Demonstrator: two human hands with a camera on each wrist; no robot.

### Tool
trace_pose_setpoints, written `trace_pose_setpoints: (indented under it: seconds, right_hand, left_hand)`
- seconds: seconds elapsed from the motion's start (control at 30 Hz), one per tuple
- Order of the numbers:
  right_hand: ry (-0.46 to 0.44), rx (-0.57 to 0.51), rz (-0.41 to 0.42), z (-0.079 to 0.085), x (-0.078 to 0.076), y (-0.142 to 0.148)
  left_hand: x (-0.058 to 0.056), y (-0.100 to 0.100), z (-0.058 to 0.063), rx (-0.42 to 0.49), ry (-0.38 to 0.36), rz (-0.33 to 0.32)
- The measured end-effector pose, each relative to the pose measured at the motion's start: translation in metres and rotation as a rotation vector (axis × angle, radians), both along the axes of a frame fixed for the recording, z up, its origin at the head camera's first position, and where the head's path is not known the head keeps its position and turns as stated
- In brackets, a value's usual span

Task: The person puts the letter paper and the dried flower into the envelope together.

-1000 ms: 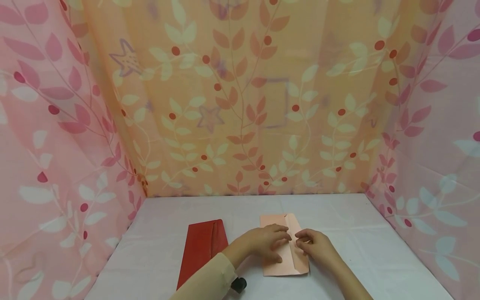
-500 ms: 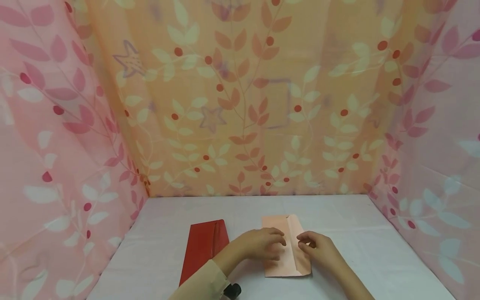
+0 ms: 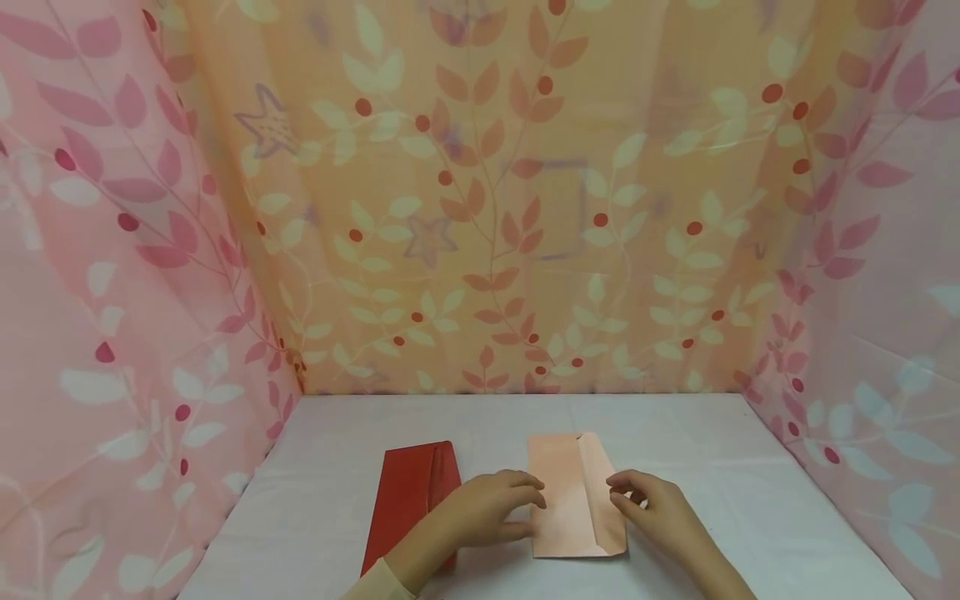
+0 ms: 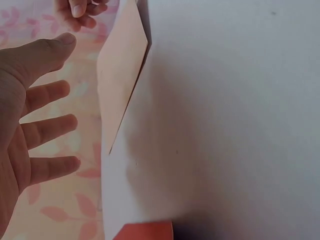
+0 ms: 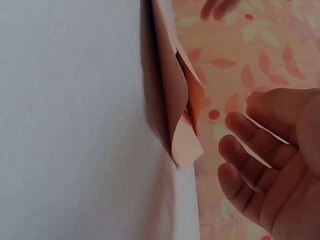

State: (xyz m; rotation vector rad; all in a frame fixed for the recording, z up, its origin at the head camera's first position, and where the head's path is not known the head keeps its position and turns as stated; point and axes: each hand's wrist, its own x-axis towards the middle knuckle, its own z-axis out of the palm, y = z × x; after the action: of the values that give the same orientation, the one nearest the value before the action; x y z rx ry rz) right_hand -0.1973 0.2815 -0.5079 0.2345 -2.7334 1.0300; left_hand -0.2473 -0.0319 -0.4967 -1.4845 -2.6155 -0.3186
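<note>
A pale pink paper envelope (image 3: pixel 558 500) lies on the table, its long flap (image 3: pixel 600 492) along the right side. At its left edge is my left hand (image 3: pixel 498 504), fingers spread and holding nothing. The left wrist view shows those fingers apart from the envelope (image 4: pixel 120 70). My right hand (image 3: pixel 660 504) is by the flap edge, fingers loosely bent. In the right wrist view nothing sits between its fingers, and the envelope's flap side (image 5: pixel 180 100) bulges slightly open. Left of it lies a red envelope (image 3: pixel 405 492), partly covered by my left forearm.
A white cloth covers the table (image 3: pixel 697 442). Floral curtains stand around it: an orange one (image 3: pixel 465 250) at the back, pink ones on the left (image 3: pixel 135 350) and right (image 3: pixel 862 350).
My left hand has lifted off the pink envelope and moved left to its edge. My right hand has shifted slightly, staying beside the flap. Both envelopes lie where they were.
</note>
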Motion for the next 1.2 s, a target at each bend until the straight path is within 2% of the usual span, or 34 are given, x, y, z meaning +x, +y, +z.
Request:
trace_pose_setpoints:
  seconds: [0.13, 0.27, 0.43, 0.53, 0.7, 0.87, 0.97, 1.2]
  right_hand:
    - [0.052, -0.005, 0.017, -0.001, 0.002, 0.004]
    - [0.155, 0.011, 0.048, -0.004, 0.006, 0.006]
    - [0.301, 0.072, 0.077, -0.003, 0.009, 0.008]
    - [0.353, 0.113, 0.065, 0.001, 0.01, 0.009]
    - [0.356, 0.148, 0.02, 0.007, 0.013, 0.012]
    - [0.381, 0.175, 0.002, 0.005, 0.016, 0.018]
    - [0.419, 0.192, -0.006, 0.004, 0.018, 0.024]
    - [0.447, 0.225, -0.042, 0.007, 0.023, 0.034]
  left_hand:
    - [0.001, -0.015, -0.002, 0.009, 0.005, 0.025]
    - [0.003, -0.03, -0.001, 0.032, 0.001, 0.048]
    - [0.006, -0.052, -0.001, 0.067, 0.001, 0.072]
    - [0.008, -0.065, 0.0, 0.081, -0.001, 0.111]
    - [0.014, -0.084, 0.006, 0.105, 0.006, 0.159]
    - [0.022, -0.1, 0.008, 0.17, 0.065, 0.134]
    - [0.024, -0.11, 0.007, 0.196, 0.085, 0.136]
    - [0.025, -0.127, 0.014, 0.192, 0.037, 0.204]
